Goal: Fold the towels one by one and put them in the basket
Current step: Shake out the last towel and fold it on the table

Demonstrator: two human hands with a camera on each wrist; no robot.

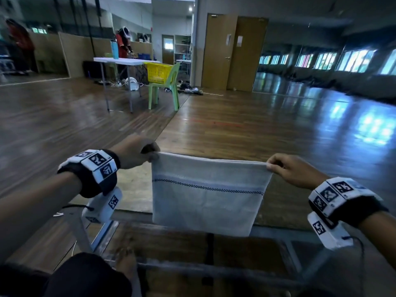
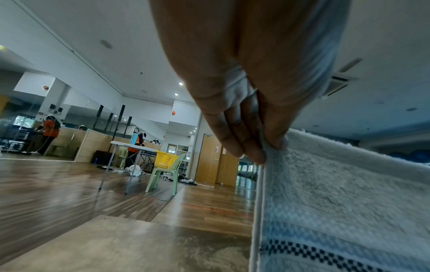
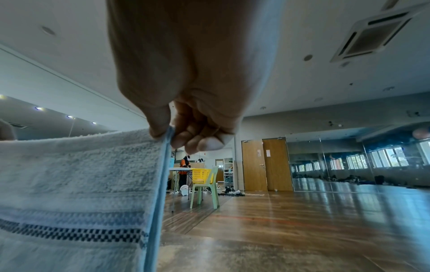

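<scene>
A pale towel [image 1: 207, 194] with a dark checked stripe hangs in the air in front of me, stretched flat between both hands. My left hand [image 1: 150, 156] pinches its top left corner between thumb and fingers; the left wrist view shows the left hand [image 2: 267, 149] gripping the terry edge of the towel [image 2: 349, 202]. My right hand [image 1: 272, 166] pinches the top right corner, seen close as the right hand [image 3: 167, 136] on the towel [image 3: 76, 184]. A yellow basket [image 1: 158, 72] sits on a green chair [image 1: 169, 91] far across the room.
Below the towel is a glass-topped table [image 1: 132, 189] on a grey metal frame [image 1: 267, 232]. A white folding table [image 1: 126, 61] stands next to the chair. Wooden floor stretches ahead, with brown doors [image 1: 233, 52] and a mirror wall beyond. A person in orange stands far left [image 2: 49, 128].
</scene>
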